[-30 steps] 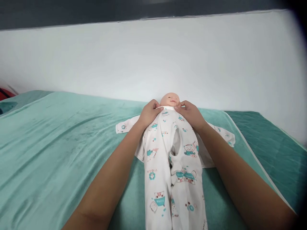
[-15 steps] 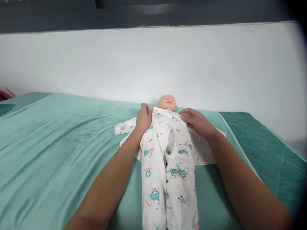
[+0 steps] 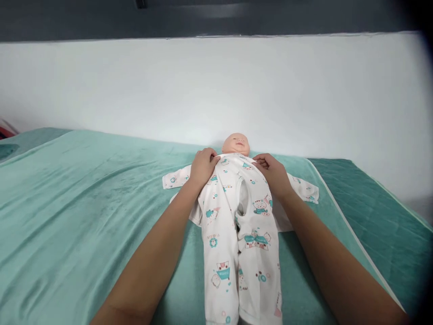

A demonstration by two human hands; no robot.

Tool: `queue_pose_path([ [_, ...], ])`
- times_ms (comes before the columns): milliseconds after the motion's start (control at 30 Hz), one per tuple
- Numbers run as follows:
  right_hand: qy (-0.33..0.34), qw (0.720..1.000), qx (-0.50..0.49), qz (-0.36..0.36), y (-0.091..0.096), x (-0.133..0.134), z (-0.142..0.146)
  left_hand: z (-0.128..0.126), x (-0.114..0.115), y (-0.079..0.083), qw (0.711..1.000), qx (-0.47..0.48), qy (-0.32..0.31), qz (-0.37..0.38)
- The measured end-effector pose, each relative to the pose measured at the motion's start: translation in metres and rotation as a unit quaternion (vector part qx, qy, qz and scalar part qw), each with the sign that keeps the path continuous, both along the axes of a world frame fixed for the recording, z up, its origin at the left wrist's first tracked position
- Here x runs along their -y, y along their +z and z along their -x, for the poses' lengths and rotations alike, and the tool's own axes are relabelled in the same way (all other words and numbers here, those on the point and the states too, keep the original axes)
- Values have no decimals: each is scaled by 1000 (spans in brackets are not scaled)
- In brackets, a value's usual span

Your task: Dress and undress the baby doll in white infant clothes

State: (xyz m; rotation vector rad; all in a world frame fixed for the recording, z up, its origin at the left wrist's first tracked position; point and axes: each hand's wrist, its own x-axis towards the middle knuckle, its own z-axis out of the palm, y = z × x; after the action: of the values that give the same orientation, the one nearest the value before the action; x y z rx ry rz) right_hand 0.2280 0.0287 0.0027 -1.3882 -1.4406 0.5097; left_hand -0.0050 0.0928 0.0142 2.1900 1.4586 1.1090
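Trousers [image 3: 221,243], white printed cotton by the look of them, lie lengthwise over the doll's front, waist edge just below the head of the doll [image 3: 236,143], legs running side by side toward the camera. Left hand [image 3: 204,166] pinches the waist corner left of the doll's neck; right hand [image 3: 273,172] appears to pinch the opposite corner. Est. handling: light, limp, not slippery, hard to damage; likely to crease or fold at the open crotch slit. Best hold: both waist corners, thumb over fingers. Long-sleeved top [image 3: 306,189], matching print, spreads out either side of the doll; whether worn or beneath, cannot tell. Surface: soft green sheet [image 3: 101,203] under the doll, wrinkled to its left; darker quilted cover [image 3: 365,198] to its right. White wall [image 3: 169,90] behind the doll, dark band [image 3: 216,20] above.
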Motion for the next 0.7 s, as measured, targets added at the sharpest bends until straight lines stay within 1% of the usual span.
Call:
queue_pose_path([
  [67,4,999,19,-26,-2,3,-1,1,1,-2,1000,-10,-13,-3],
  [200,27,994,63,-80,-7,13,-2,3,3,-5,999,-17,-27,36],
  [267,32,993,69,-91,-10,21,-2,5,5,-6,998,-11,-34,44],
  [367,42,992,67,-94,-17,36,-2,8,17,-8,999,18,-32,20],
  [467,36,994,43,-88,-21,56,1,13,48,-12,997,78,-9,-25],
  [567,-5,994,11,-111,-20,84,9,20,91,-17,988,138,43,-50],
  [633,-26,991,-10,-133,-17,108,18,26,123,-21,981,178,63,-37],
  [700,-22,989,-19,-146,-12,137,29,33,153,-23,976,208,70,1],
])
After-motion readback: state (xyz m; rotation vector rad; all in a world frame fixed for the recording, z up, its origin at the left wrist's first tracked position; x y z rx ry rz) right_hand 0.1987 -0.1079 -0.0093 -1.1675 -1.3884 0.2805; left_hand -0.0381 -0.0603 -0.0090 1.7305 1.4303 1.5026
